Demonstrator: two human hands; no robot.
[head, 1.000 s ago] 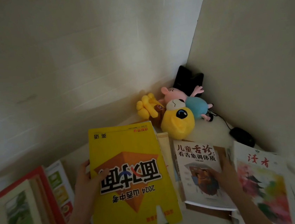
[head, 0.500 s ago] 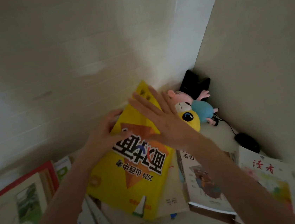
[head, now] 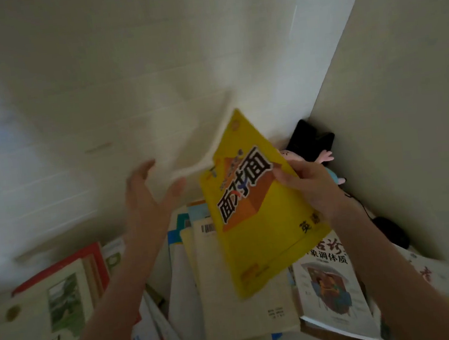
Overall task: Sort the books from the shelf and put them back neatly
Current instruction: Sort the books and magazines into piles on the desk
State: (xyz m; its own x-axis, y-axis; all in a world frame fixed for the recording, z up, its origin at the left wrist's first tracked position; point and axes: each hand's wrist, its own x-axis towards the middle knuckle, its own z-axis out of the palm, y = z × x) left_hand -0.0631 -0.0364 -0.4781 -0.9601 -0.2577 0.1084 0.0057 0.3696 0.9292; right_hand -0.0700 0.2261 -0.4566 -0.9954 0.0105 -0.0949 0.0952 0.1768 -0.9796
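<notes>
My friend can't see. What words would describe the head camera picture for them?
A right hand grips a yellow book, tilted up above a messy spread of books, while the left hand hovers open beside it. Plush toys sit in the corner behind.

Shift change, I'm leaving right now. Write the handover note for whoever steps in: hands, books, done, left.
Left hand: open, raised, holding nothing.
Right hand: grips the yellow book by its edge, lifted and tilted above the middle pile.
Other books: lying flat and askew in the middle pile, the left pile and the white book at right.
Done: yellow book picked up.
Left: sort everything, stand the books back neatly; none is placed yet.
</notes>
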